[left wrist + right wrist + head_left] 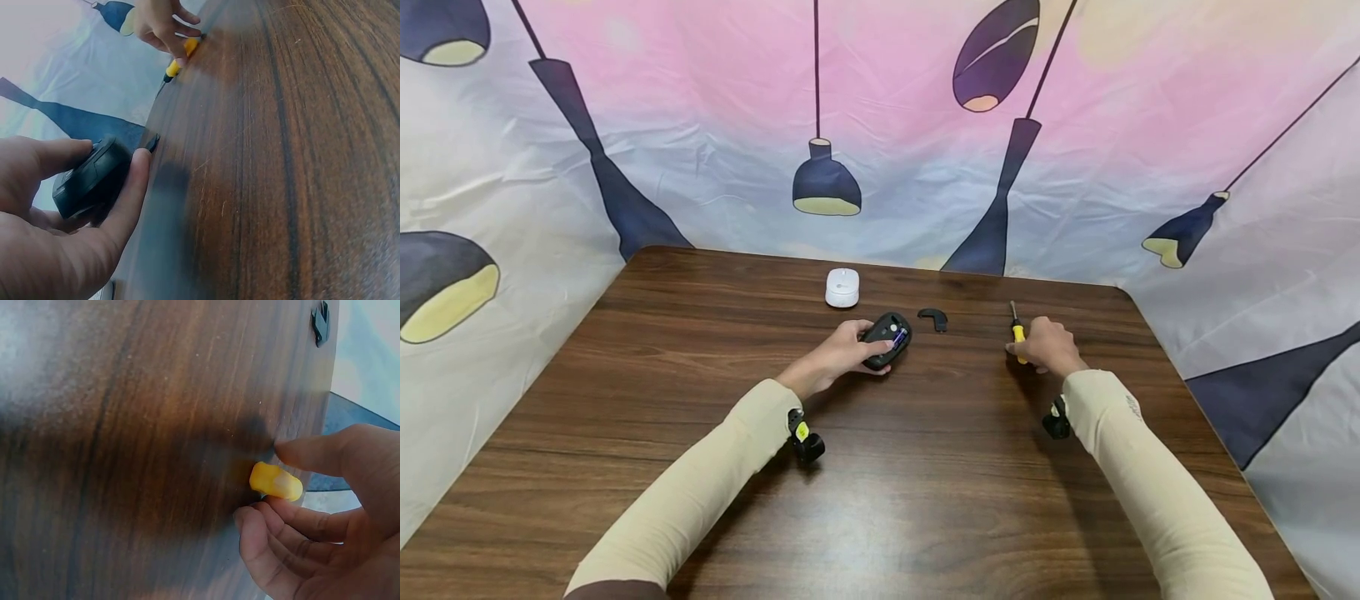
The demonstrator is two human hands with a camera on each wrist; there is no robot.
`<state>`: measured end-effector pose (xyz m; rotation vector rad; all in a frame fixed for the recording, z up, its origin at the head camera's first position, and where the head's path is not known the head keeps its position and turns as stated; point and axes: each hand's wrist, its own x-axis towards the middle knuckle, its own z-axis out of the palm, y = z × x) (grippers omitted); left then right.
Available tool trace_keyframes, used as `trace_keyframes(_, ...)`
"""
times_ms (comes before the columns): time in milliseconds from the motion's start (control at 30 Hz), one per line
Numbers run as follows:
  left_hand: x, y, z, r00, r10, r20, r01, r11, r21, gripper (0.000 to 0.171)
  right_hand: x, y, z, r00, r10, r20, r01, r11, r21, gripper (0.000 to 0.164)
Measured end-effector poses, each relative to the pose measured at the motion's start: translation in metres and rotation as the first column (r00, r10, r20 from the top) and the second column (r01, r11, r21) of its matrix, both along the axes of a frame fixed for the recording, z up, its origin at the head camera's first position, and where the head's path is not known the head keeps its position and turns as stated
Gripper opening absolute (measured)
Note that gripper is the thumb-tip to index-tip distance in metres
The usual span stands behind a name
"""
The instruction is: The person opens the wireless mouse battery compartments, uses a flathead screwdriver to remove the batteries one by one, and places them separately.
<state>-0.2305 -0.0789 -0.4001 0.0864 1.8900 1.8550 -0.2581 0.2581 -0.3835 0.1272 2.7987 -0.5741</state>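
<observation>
My left hand holds a black computer mouse with its underside up, thumb on the near face and fingers round the edge. A blue battery shows in its uncovered compartment. In the left wrist view the mouse is seen from the side, raised off the table. At the right, a yellow-handled screwdriver lies on the table, its metal shaft pointing away. My right hand is at its handle, thumb and fingers loosely on either side of it; a small gap shows beside the thumb.
A curved black cover piece lies on the table between the mouse and the screwdriver. A white box-like item with a rounded top stands behind the left hand. The brown wooden table ends at a printed cloth backdrop.
</observation>
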Motion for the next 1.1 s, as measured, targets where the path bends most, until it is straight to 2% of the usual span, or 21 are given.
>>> trace_keyframes(200, -0.001, -0.001, 0.000, 1.000, 0.003, -0.008, -0.004, 1.000, -0.003, 0.054, -0.001, 0.001, -0.003, 1.000, -0.003, -0.001, 0.003, 1.000, -0.016, 0.026)
trace_keyframes(400, -0.002, -0.001, 0.001, 1.000, 0.022, -0.001, -0.022, 1.000, -0.008, 0.053, -0.001, 0.005, -0.005, 0.999, 0.016, -0.038, -0.019, 0.998, -0.068, 0.025)
trace_keyframes(633, -0.003, -0.003, 0.001, 1.000, 0.031, 0.005, -0.031, 0.999, 0.022, 0.049, 0.000, 0.003, 0.001, 0.986, 0.078, -0.149, -0.081, 0.997, -0.013, 0.034)
trace_keyframes(767, -0.003, -0.003, 0.002, 1.000, 0.028, -0.002, -0.028, 0.999, 0.043, 0.049, 0.001, 0.000, 0.005, 0.973, 0.087, -0.214, -0.088, 0.996, 0.005, 0.037)
trace_keyframes(967, -0.002, -0.002, 0.003, 1.000, 0.029, -0.010, -0.028, 0.998, 0.047, 0.048, 0.003, -0.006, 0.011, 0.958, 0.061, -0.281, -0.077, 0.996, -0.047, 0.027)
trace_keyframes(1100, -0.002, -0.003, 0.003, 0.999, 0.038, -0.009, -0.038, 0.998, 0.052, 0.045, 0.005, -0.011, 0.017, 0.947, 0.047, -0.319, -0.083, 0.992, -0.099, 0.030)
